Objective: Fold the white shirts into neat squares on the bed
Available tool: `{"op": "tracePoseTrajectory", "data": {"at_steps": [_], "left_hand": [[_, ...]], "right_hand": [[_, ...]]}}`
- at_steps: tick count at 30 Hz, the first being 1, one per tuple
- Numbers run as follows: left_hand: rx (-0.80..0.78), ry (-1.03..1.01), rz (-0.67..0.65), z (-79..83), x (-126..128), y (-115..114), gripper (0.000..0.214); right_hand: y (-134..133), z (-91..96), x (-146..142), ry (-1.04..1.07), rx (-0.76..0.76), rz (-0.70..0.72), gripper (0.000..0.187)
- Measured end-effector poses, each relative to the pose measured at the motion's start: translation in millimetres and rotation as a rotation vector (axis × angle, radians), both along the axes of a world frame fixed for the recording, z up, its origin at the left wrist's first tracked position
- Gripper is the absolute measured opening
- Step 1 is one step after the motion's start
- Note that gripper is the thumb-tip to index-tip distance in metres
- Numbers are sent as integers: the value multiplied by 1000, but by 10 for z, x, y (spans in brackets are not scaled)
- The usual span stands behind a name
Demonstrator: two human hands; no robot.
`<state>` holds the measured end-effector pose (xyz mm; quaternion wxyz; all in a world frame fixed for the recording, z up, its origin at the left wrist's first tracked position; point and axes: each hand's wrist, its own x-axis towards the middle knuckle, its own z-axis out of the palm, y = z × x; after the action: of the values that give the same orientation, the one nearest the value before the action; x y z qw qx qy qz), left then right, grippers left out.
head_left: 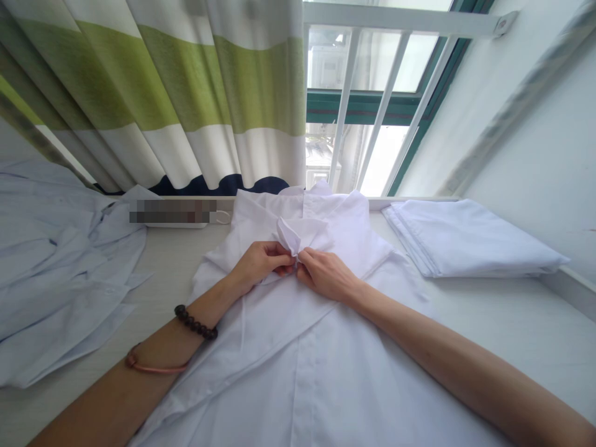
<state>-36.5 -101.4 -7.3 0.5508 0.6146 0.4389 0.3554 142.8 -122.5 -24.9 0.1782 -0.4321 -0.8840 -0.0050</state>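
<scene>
A long white garment (326,372), like a shirt or coat, lies spread in front of me with its neck end toward the window. A seam runs down its middle, and diagonal folds cross it. My left hand (263,264) pinches a bunched bit of its cloth near the upper middle. Close against it, my right hand (323,273) is closed on the same gathered cloth, fingertips nearly touching those of the left. A white pointed flap (288,234) stands up just beyond the fingers. What lies between the fingertips is mostly hidden.
Crumpled white garments (51,267) are heaped at the left. On the right sits a neatly folded white cloth stack (475,239). A flat white-edged object (177,225), partly blurred out, lies by the back ledge. Behind are a striped curtain (186,81) and white window bars (386,93).
</scene>
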Motion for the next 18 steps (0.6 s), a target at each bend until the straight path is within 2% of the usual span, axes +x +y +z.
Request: {"op": "tracePoseTrajectory", "data": {"at_steps": [5,12,18], "left_hand": [[-45,35,-30,15,-18,26,18],[47,118,-214,2,-109,64,22],[14,69,-247,28,-107,41,26]], "right_hand": [[56,-14,71,81,8,93,12],[25,22,115,222,-74,236,16],[-4,67,86,376,-205,243,21]]}}
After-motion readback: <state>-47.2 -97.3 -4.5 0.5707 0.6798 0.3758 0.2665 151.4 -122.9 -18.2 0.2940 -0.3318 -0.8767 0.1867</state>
